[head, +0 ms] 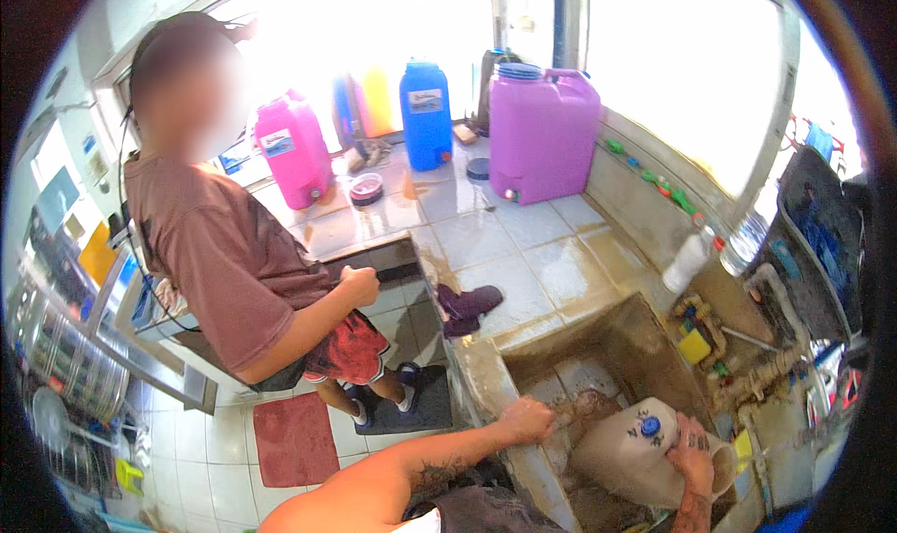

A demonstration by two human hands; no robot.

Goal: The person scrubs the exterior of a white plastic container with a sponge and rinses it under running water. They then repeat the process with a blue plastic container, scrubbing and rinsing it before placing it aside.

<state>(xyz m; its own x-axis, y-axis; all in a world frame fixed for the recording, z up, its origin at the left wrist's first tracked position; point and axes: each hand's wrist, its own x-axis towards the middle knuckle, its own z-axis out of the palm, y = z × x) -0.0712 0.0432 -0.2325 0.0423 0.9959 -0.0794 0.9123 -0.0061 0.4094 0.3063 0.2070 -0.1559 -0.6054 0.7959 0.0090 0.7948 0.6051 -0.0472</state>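
Observation:
At the lower right, a cloudy white plastic jug (pixel 617 449) with a blue cap (pixel 650 426) and handwritten marks lies tilted in a tiled sink basin (pixel 504 351). My right hand (pixel 690 452) rests against the jug's right side near its top; whether the fingers grip it is not clear. My left hand (pixel 529 421) is closed at the basin's left rim, with a brownish, blurred thing (pixel 589 405) just to its right over the basin. What that thing is, and whether my fingers hold it, I cannot tell. A dark purple cloth (pixel 468 309) lies on the counter edge above.
A person (pixel 224 267) stands at the left beside the tiled counter (pixel 490 239). Pink (pixel 294 147), blue (pixel 426 116) and purple (pixel 543 137) plastic water containers stand along the back. Bottles (pixel 690 258), pipes (pixel 757 379) and a black chair-like object (pixel 820 246) are at the right.

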